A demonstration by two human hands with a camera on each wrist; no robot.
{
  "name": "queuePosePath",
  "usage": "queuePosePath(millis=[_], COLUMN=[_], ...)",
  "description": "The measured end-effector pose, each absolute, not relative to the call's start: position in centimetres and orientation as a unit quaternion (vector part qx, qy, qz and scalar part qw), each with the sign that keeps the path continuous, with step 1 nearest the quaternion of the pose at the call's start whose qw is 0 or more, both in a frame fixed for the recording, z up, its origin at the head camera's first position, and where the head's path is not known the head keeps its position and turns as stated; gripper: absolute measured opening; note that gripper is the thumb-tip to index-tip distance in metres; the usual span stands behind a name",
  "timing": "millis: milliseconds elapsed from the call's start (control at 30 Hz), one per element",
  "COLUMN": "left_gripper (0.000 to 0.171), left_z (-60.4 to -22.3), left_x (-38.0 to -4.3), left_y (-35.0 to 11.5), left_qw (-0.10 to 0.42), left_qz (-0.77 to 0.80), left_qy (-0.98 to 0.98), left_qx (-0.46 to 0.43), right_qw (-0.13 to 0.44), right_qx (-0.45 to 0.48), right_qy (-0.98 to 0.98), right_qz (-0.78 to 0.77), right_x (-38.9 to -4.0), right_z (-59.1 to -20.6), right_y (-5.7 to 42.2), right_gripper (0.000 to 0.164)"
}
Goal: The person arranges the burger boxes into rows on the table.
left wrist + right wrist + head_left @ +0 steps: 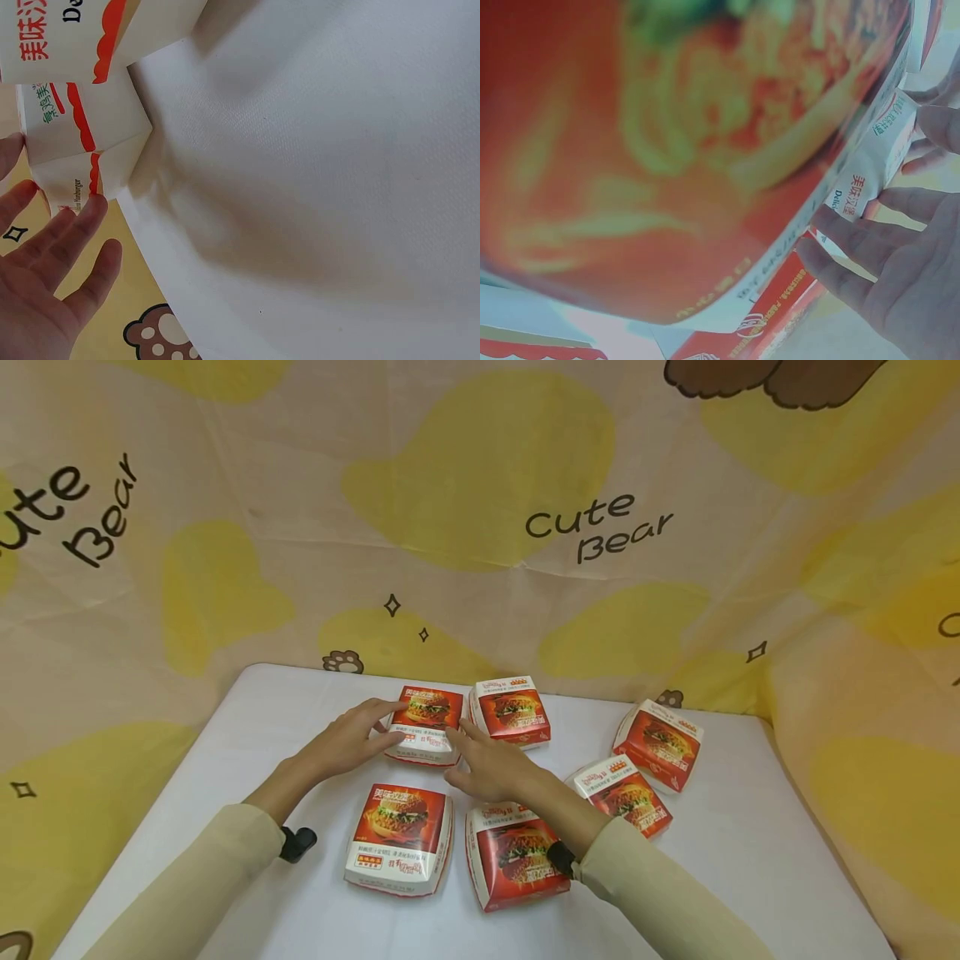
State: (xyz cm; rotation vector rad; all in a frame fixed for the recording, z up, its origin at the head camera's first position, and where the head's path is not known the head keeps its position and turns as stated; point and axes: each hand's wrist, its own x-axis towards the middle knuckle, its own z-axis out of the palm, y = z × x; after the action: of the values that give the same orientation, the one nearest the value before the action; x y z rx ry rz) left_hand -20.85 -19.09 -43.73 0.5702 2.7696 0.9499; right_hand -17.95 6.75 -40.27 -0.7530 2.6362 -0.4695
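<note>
At the back left of the table, a red and white hamburger box (431, 703) lies flat between the two hands. My left hand (348, 743) is at its left side, fingers extended; in the left wrist view the left fingertips (94, 210) are at the white side of a box (82, 120). On the other side, my right hand (491, 767) reaches its spread fingers to the box's right edge. The right wrist view shows the right hand (907, 270) with fingers near a box's white side (870, 161). Neither hand curls round the box.
Close to the right hand lies another hamburger box (513, 710). Two more boxes, front left (401, 839) and front middle (510, 868), lie nearer; two others, one box (633, 802) and a farther box (660, 743), sit right. A printed cloth (465, 485) rises behind the white table (735, 877).
</note>
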Motion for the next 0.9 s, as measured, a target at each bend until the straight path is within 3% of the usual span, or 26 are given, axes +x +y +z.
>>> queuePosePath(millis=[400,700,900], left_gripper=[0.058,0.057,0.055], left_z=[-43.6,-42.5,-41.2], left_x=[-20.8,-21.5,-21.8], left_y=[-19.3,-18.0,-15.6], left_qw=[0.057,0.000,-0.009], left_qz=[0.297,0.268,0.273], left_qy=[0.932,0.942,0.937], left_qx=[0.198,0.200,0.218], right_qw=[0.170,0.071,0.032], right_qx=[-0.269,-0.256,-0.226], right_qy=[0.931,0.938,0.953], right_qz=[-0.180,-0.222,-0.201], right_x=[-17.9,-19.4,-20.4], right_z=[-40.0,-38.7,-39.0], right_y=[7.0,9.7,11.6], right_gripper=[0.067,0.060,0.058])
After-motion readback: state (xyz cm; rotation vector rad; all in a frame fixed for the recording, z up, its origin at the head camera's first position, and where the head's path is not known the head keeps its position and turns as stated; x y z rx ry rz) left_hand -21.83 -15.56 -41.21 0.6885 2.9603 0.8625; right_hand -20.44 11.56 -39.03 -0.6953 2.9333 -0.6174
